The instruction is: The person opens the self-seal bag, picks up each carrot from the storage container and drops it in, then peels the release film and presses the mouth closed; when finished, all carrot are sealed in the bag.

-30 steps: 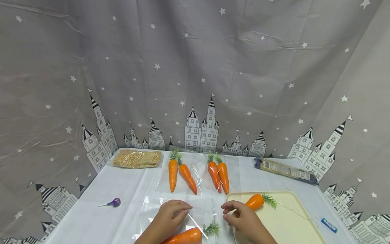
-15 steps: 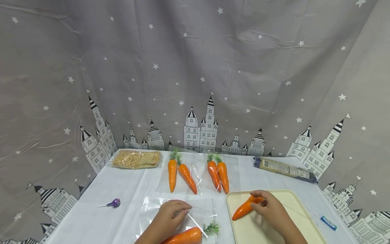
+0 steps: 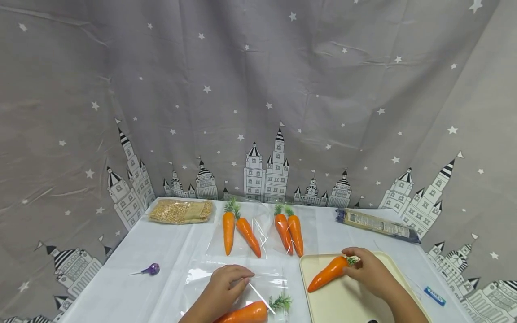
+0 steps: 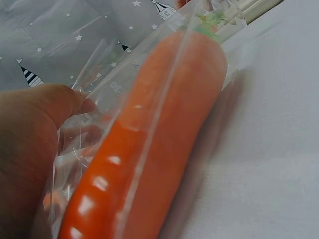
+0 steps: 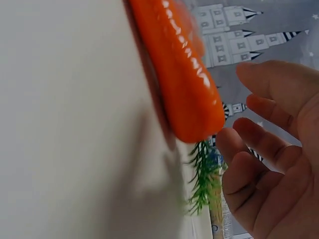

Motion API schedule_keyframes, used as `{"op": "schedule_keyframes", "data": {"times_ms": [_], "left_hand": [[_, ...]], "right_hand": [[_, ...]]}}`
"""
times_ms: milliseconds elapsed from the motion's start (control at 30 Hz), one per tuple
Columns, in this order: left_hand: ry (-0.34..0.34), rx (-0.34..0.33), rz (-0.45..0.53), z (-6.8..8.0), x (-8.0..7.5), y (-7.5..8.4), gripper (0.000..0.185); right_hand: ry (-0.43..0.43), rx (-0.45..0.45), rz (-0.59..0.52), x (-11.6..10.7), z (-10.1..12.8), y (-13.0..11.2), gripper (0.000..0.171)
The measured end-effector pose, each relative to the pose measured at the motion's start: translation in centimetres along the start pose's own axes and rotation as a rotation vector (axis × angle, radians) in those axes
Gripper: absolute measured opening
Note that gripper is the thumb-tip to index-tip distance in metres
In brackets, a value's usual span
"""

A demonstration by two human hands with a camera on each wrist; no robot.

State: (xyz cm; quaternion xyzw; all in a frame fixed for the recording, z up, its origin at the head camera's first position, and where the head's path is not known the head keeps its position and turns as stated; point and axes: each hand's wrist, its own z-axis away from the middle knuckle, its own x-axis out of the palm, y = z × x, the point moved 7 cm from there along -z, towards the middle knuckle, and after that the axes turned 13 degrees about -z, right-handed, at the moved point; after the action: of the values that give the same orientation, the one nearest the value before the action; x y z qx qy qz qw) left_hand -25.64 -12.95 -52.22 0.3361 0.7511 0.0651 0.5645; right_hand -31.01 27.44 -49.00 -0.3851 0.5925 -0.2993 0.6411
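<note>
Carrot [image 3: 327, 273] lies on the tray [image 3: 363, 300] near its far edge, right hand [image 3: 369, 270] fingers relaxed beside its leafy top.

Staged recording set, not a lived-in room. A grey curtain [image 3: 258, 89] printed with stars and castles closes off the back and both sides. The tabletop [image 3: 133, 287] has a white cover and carries props: toy carrots [image 3: 262, 231], tray [image 3: 355, 300].

Far left on your desk [image 3: 133, 251] lies a bag of yellow grains [image 3: 181, 211]. Two bagged carrot pairs [image 3: 262, 229] sit far centre. A purple lollipop [image 3: 151, 268] is at left, a dark packet [image 3: 377, 225] far right, a small blue pack [image 3: 434, 296] near right.
</note>
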Motion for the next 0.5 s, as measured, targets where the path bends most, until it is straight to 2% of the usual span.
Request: {"op": "schedule_keyframes", "data": {"times_ms": [133,333,500], "left_hand": [[-0.020,-0.020,0.001,0.0,0.2,-0.1,0.018],[-0.039,-0.027,0.002,-0.2,0.3,-0.1,0.018],[-0.017,-0.012,-0.003,0.0,0.1,0.1,0.018]], "right_hand": [[-0.035,-0.010,0.029,-0.2,-0.5,0.4,0.056],[-0.091,-0.010,0.003,0.0,-1.1,1.1,0.062],[-0.112,-0.030,0.044,0.4,-1.3,1.4,0.064]]}}
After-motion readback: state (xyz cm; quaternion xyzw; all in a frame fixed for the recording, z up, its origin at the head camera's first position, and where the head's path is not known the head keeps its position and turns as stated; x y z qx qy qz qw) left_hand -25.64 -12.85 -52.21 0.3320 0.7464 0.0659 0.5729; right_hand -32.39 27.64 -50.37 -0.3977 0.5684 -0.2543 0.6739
